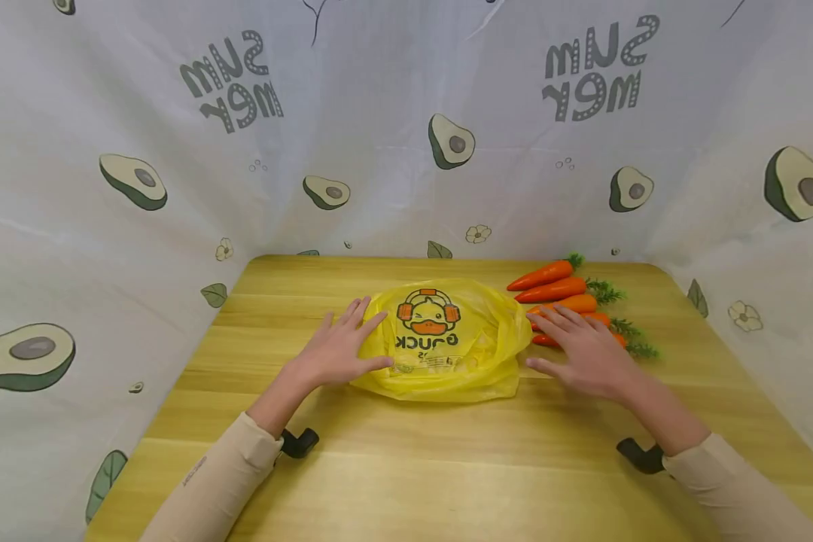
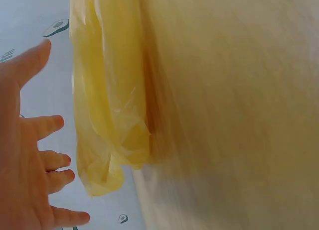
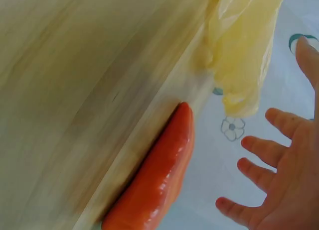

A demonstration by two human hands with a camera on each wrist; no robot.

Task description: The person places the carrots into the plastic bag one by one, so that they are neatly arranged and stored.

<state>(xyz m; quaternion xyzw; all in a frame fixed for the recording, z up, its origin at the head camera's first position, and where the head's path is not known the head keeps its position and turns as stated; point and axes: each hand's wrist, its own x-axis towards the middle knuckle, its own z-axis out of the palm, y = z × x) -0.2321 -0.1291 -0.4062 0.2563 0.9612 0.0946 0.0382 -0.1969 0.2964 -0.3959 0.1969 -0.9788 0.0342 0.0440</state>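
A yellow plastic bag (image 1: 474,301) printed with a duck in headphones lies on the wooden table, its sides crumpled. At its left edge is my left hand (image 1: 339,346), fingers spread; the left wrist view shows a gap between those fingers and the bag (image 2: 107,90). My right hand (image 1: 589,354) hovers to the right of the bag, also with spread fingers, and partly hides the orange carrots (image 1: 552,290). In the right wrist view one carrot (image 3: 154,175) lies on the table below that hand, apart from its fingers. Neither hand holds anything.
Several carrots with green leafy tops (image 1: 606,291) lie in a row at the table's right back. Behind and beside the wooden table (image 1: 433,467) hangs a pale curtain (image 1: 379,113) with avocado prints. Black devices (image 1: 300,443) are fastened under both wrists.
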